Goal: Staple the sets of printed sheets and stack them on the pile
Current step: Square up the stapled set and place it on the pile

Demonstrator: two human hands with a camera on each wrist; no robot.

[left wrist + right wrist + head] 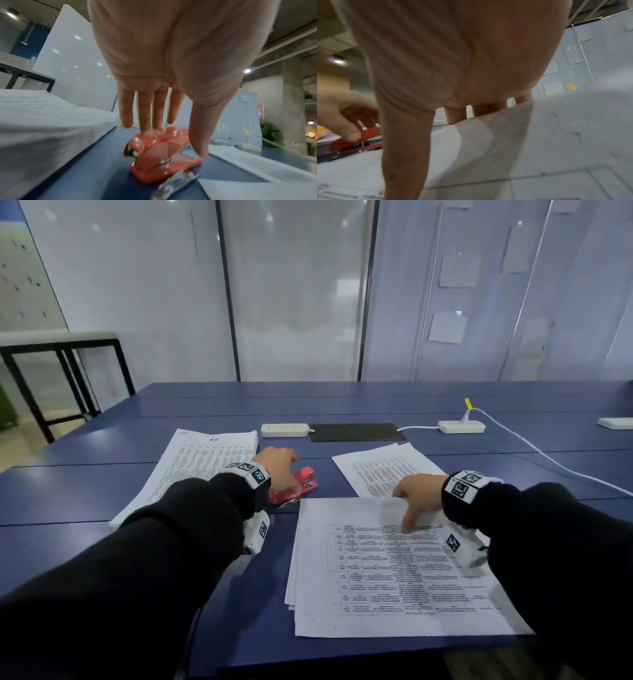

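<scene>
Two hands low over the blue surface (212,542). Left hand (279,465) spread, straight fingers (147,115) touching red stapler (298,486) top, thumb alongside, mid-surface. Right hand (419,496) pinches far edge of printed sheet set (394,573) near front edge, thumb on top. Thick pile (191,470) toward left edge.

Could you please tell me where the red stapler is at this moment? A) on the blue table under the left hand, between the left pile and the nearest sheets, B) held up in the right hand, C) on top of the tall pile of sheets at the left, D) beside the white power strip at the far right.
A: the red stapler lies on the blue table under the left hand, whose fingers reach it, while the right hand pinches the nearest sheets.
</scene>
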